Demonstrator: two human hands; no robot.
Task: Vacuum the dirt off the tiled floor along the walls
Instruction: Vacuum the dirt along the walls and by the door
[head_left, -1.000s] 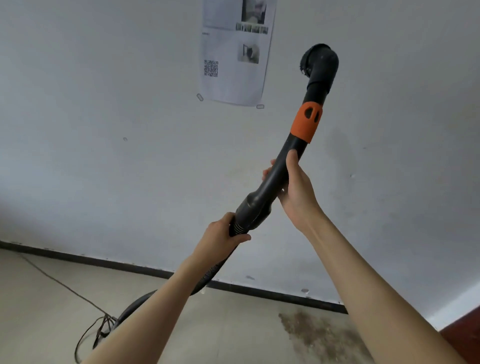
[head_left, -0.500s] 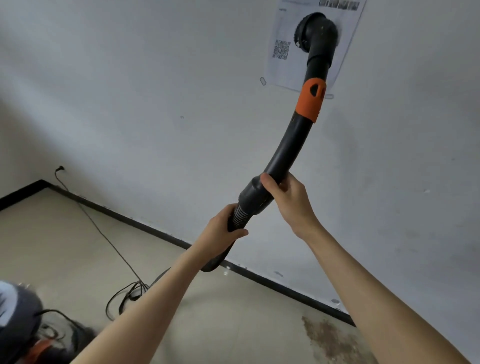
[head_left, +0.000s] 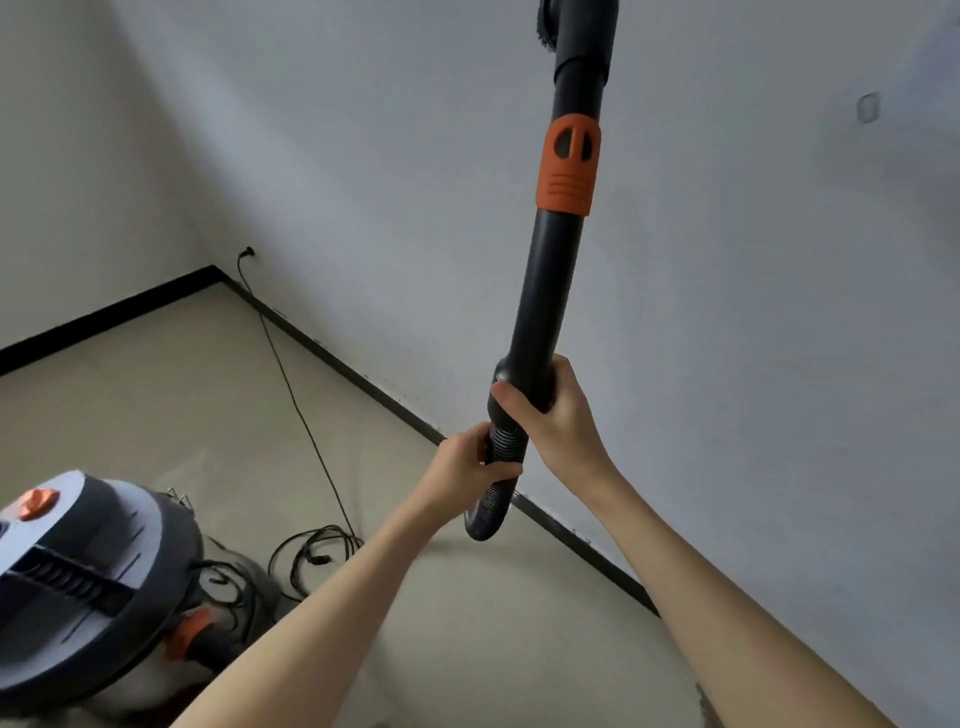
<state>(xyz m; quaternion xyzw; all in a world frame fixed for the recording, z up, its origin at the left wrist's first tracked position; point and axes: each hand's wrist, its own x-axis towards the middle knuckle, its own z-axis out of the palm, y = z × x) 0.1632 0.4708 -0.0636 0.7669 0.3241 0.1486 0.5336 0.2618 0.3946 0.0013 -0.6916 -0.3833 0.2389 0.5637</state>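
both hands grip the vacuum wand (head_left: 550, 291), raised against the wall: right hand (head_left: 558, 415) wraps its lower end, left hand (head_left: 467, 467) clasps the ribbed hose (head_left: 493, 488). swing the brush head (head_left: 576, 26) down to the tiled floor (head_left: 182, 395) along the black skirting (head_left: 363, 379), minding the cord (head_left: 301, 410).

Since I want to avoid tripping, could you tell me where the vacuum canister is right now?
In the head view the vacuum canister stands on the floor at lower left, beside the coiled cable.
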